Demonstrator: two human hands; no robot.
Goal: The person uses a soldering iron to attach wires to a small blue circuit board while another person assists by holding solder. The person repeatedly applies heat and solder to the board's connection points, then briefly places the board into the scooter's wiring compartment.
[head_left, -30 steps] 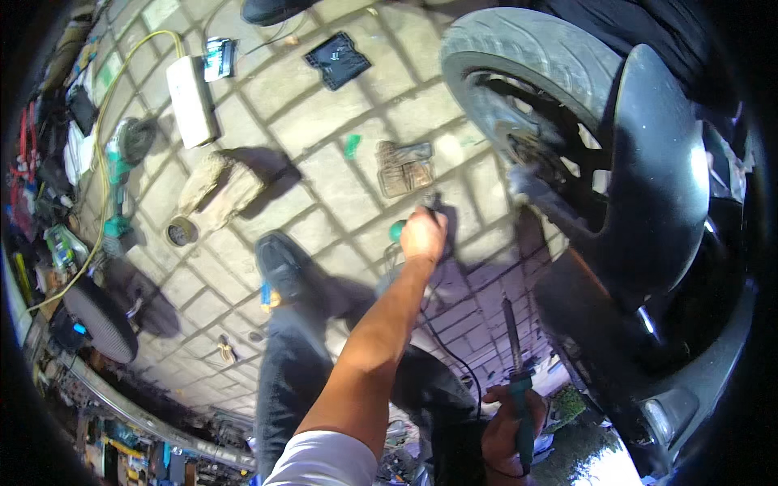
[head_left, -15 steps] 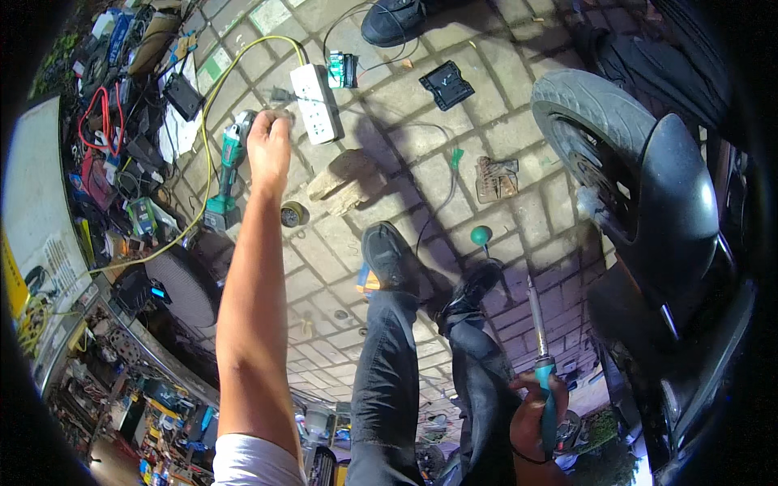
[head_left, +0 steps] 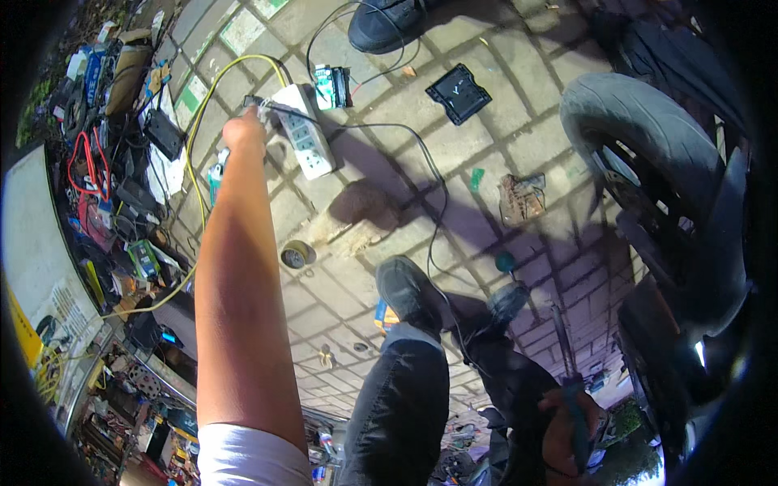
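My left hand grips a black plug with a dark cord, beside the left side of a white power strip. Behind my wrist, a teal angle grinder is largely hidden. My right hand, low at the right, holds a teal-handled soldering iron, its long metal shaft pointing forward. The dark cord runs across the pavers toward that hand. A yellow cable leads from the strip. A rough pale block lies below the strip.
A vehicle's wheel and fairing stand at right. Heaped tools and wires line the left, beside a pale panel. A black tray, a small tin and a green-knobbed tool lie around. Another person's shoe is at top.
My left hand has moved from the middle of the pavers leftward and up to the power strip, lifting the plug and cord with it. My right hand still holds the iron.
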